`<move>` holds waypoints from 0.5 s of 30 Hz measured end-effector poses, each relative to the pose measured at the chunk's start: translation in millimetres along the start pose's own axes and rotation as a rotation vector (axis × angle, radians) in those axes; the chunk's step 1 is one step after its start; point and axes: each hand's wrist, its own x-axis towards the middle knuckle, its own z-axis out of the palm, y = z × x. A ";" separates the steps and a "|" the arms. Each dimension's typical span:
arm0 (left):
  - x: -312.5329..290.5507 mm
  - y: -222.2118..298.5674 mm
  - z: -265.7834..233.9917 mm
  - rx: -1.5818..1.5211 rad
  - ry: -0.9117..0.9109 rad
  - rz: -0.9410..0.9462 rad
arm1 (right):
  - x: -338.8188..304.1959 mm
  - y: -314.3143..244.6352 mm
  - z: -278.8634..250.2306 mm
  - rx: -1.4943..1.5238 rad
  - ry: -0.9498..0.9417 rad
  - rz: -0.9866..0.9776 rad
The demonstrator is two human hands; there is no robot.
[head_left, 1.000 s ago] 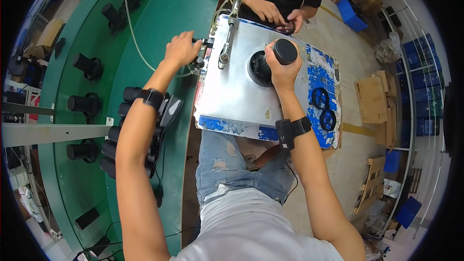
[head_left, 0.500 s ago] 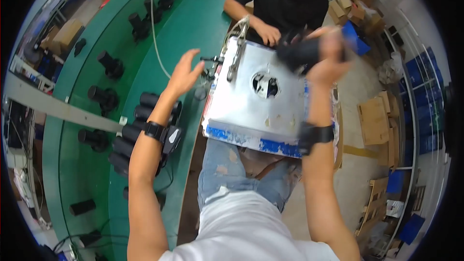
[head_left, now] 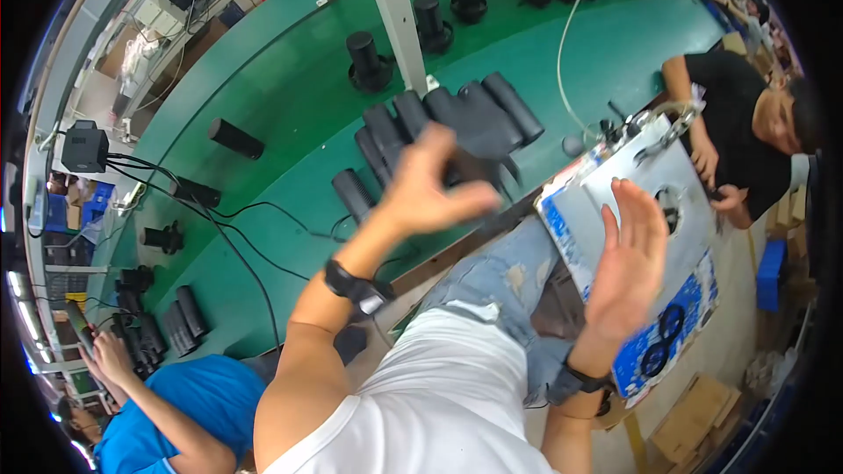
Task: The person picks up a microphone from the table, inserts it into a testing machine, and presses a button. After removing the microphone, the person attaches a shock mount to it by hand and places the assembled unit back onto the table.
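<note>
My left hand (head_left: 426, 189) is above the green bench, thumb and fingers apart, smeared by motion, with nothing visible in it. Just beyond it, a group of black cylinders (head_left: 382, 127) lies on its side. A dark, flared black part (head_left: 483, 127) lies across or above these cylinders; whether it touches them I cannot tell. My right hand (head_left: 628, 263) is open and empty, its fingers stretched out over the near part of a metal-topped work board (head_left: 606, 197) with a round opening. Both wrists wear black bands.
On the green bench (head_left: 290, 184), black cylinders with flared bases (head_left: 367, 61) stand along the far side. Cables (head_left: 237, 246) run across its left. Black rings (head_left: 654, 355) lie on the blue board. One co-worker in black (head_left: 733, 88) sits right; another in blue (head_left: 198, 404) works lower left.
My view has swung left, bringing more of the bench into sight. The black part that was in my right hand is out of it. My left hand is now by the lying cylinders.
</note>
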 end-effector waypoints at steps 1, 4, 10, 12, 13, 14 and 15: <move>-5.1 -35.8 -20.7 -0.239 0.313 0.077 | -5.1 -26.5 12.4 0.226 -0.150 0.047; 12.1 -82.9 -105.8 -0.160 0.730 0.012 | -19.2 -92.8 40.4 0.629 -0.589 -0.014; 33.5 -221.5 -188.8 -0.155 0.943 -0.224 | -37.2 -138.0 48.0 0.639 -0.670 0.012; 30.8 -247.4 -191.8 -0.113 0.995 -0.293 | -45.9 -149.4 53.9 0.625 -0.589 0.097; 39.4 -252.3 -185.5 -0.112 0.973 -0.259 | -6.1 -139.8 40.9 0.584 -1.028 -0.068; 40.1 -251.5 -187.5 -0.100 0.958 -0.254 | -6.2 -134.3 34.9 0.590 -1.011 -0.078; 37.0 -249.9 -182.2 -0.060 0.964 -0.257 | -7.2 -131.4 28.9 0.616 -0.977 -0.101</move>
